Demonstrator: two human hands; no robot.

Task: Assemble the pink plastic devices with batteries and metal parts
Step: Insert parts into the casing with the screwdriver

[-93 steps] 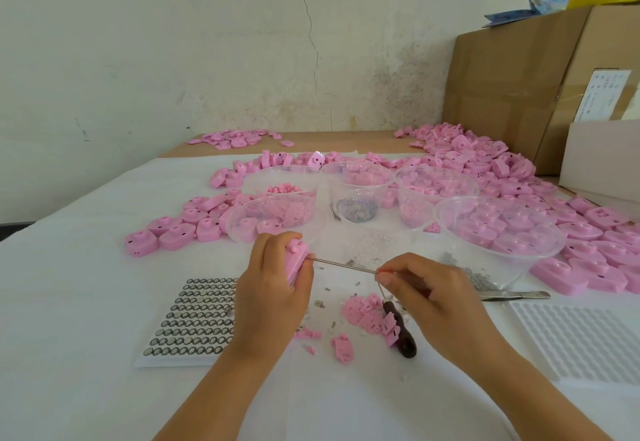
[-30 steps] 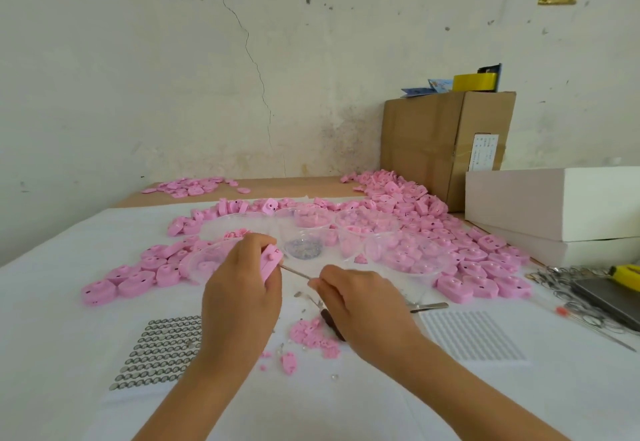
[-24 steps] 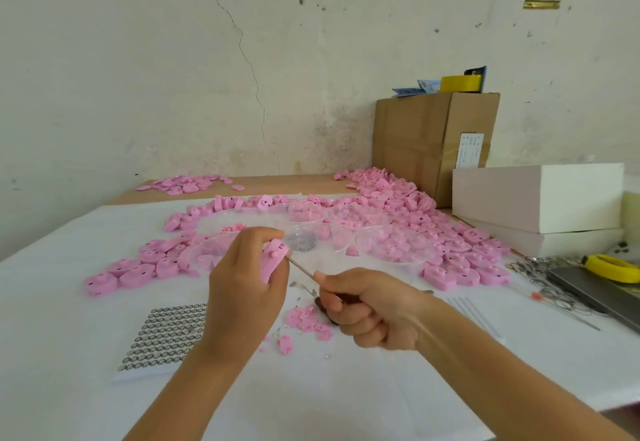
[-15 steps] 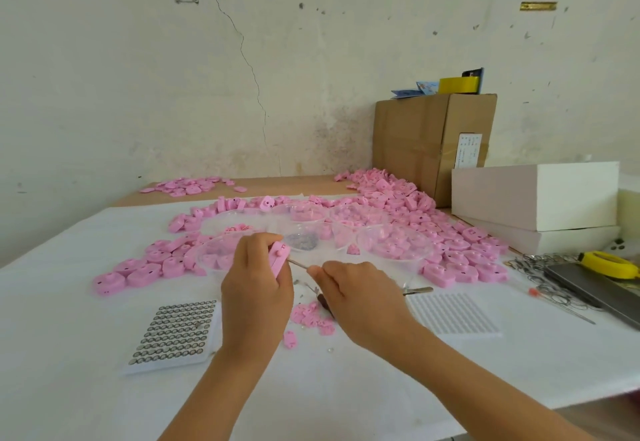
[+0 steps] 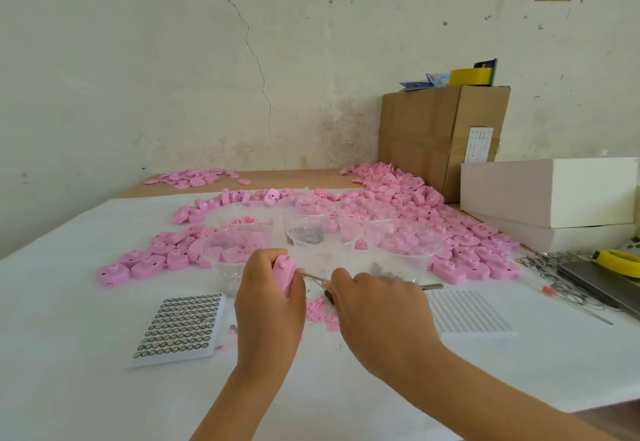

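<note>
Two hands are seen at the lower middle of the frame, above a white-covered desk [image 5: 69, 302]. A pink device [image 5: 284, 272] is held upright in the left hand [image 5: 266, 302], whose grip is closed round it. A thin metal tool [image 5: 313, 277] is pinched in the grip of the right hand [image 5: 377, 305], and its tip is set against the side of the device. Small pink pieces [image 5: 322, 312] are scattered on the desk just below the hands. A tray of button batteries [image 5: 180, 328] is placed at the lower left, and a white ribbed tray [image 5: 464, 312] lies at the right of the hands. Clear plastic bowls [image 5: 239, 243] are grouped behind the hands at the centre; several are filled with pink parts and one with small grey metal parts [image 5: 306, 234]. Many more pink devices [image 5: 464, 250] are heaped around the bowls and toward a cardboard box [image 5: 433, 136] at the upper right.
</note>
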